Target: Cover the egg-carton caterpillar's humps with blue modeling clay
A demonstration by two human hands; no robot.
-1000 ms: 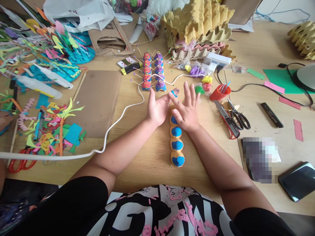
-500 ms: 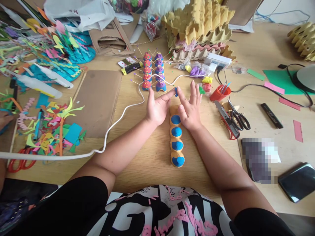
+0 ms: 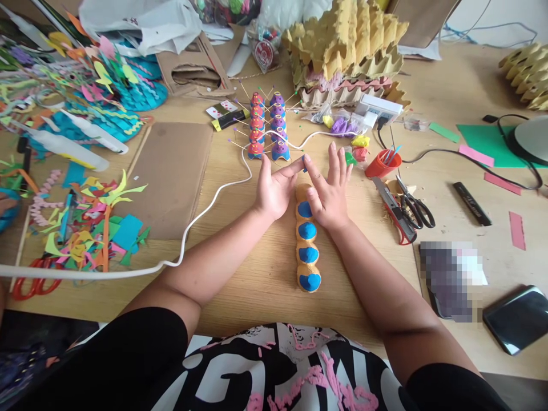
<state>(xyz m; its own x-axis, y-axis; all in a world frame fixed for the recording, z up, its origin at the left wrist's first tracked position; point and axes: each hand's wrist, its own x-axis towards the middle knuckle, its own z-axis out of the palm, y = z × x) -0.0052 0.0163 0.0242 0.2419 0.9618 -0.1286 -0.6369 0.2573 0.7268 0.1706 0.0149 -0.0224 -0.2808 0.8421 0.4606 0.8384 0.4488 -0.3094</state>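
A strip of orange egg-carton cups (image 3: pixel 307 242) lies lengthwise on the table, with blue modelling clay (image 3: pixel 307 254) pressed on the cups. Beyond its far end, a small blue clay piece (image 3: pixel 305 164) is pinched between the fingertips of both hands. My left hand (image 3: pixel 276 188) is palm up, its index finger stretched under the piece. From the other side, my right hand (image 3: pixel 329 194) presses it with the index fingertip, its other fingers spread. The right hand partly covers the strip's far cups. Farther back stand a red caterpillar (image 3: pixel 256 128) and a purple caterpillar (image 3: pixel 278 128), both with pins.
A white cable (image 3: pixel 214 200) crosses the table at left. Paper scraps (image 3: pixel 89 222) and cardboard (image 3: pixel 169 177) lie there too. On the right are a red cup (image 3: pixel 381 164), a cutter (image 3: pixel 394 211), scissors (image 3: pixel 416 208) and a phone (image 3: pixel 518 319). Egg trays (image 3: pixel 346 45) are stacked behind. Another person's hand (image 3: pixel 7 204) shows at far left.
Both hands stay almost in place, the fingertips shifting slightly on the blue clay piece. At far left, the other person's hand has moved a little.
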